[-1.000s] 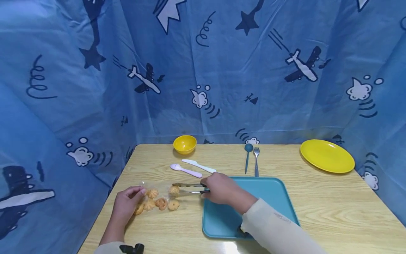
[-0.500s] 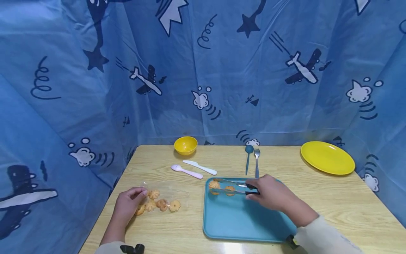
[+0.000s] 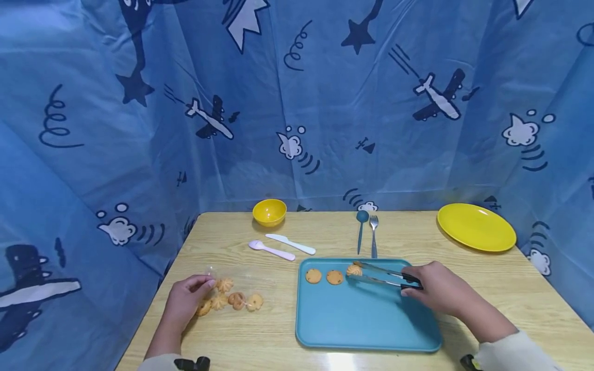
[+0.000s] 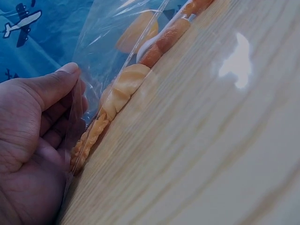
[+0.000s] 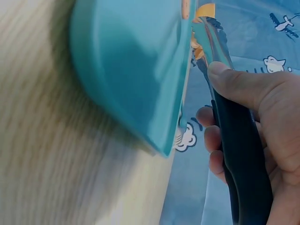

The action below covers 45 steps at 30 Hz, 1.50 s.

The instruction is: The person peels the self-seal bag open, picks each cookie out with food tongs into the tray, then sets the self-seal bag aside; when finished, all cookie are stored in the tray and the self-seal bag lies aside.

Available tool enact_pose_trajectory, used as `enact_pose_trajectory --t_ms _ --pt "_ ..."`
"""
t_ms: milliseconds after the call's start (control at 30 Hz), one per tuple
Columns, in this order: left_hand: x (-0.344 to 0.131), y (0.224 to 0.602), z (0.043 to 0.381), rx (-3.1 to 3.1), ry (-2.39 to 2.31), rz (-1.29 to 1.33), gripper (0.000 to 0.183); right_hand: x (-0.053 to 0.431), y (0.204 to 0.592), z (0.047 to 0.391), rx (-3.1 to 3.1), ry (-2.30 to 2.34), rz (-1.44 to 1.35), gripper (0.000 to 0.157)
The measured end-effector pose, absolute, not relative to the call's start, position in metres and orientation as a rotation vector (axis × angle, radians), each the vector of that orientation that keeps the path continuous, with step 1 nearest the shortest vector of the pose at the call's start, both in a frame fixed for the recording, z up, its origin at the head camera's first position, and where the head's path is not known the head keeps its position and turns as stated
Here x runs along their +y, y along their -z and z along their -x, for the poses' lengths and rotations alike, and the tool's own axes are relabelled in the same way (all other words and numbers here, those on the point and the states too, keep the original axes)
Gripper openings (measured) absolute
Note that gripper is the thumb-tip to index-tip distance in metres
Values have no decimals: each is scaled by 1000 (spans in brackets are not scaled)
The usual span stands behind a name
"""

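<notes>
My right hand (image 3: 433,286) grips tongs (image 5: 241,154), left hand (image 3: 187,299) pinches bag (image 4: 96,47), swirled cookie (image 3: 354,270) between tong tips at far side of tray (image 3: 366,322); squeezing too hard could crumble it.

A clear bag (image 3: 241,274) of cookies (image 3: 219,301) lies on the desk (image 3: 255,340); black-handled tongs (image 3: 381,281) hold a ridged cookie (image 3: 354,270) over the teal tray (image 3: 357,317).
</notes>
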State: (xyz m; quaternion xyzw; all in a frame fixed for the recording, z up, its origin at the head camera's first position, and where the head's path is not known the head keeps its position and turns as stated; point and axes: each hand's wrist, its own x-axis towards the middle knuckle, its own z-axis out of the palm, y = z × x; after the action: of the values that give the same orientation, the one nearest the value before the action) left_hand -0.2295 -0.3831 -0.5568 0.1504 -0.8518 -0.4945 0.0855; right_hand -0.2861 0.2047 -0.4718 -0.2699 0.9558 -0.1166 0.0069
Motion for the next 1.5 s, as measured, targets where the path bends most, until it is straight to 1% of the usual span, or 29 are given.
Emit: enact_pose_trajectory --t_ms 233,533,767,867,1033,1167,1300,1400,1500 --pt "-384 558 230 -2552 1471 -431 36 209 474 285 2969 356 793 42" --pt "-384 561 231 -2544 1470 -414 30 208 474 284 2941 397 776 44" --pt "-383 559 231 -2569 1460 -402 30 195 469 288 2935 443 906 43" --pt "-382 558 230 -2573 1463 -390 31 176 467 288 2911 445 996 40" --pt "-380 556 227 -2569 1483 -381 34 128 463 287 2869 420 1140 34" --pt "-380 555 225 -2585 1485 -381 38 83 461 287 2811 368 1209 37" --pt "-382 556 226 -2610 1464 -378 37 42 462 291 2766 284 1269 31" --pt "-383 557 227 -2625 1454 -360 34 20 462 295 2736 226 1303 22" --pt "-383 558 228 -2630 1456 -338 32 6 462 300 2697 184 1349 26"
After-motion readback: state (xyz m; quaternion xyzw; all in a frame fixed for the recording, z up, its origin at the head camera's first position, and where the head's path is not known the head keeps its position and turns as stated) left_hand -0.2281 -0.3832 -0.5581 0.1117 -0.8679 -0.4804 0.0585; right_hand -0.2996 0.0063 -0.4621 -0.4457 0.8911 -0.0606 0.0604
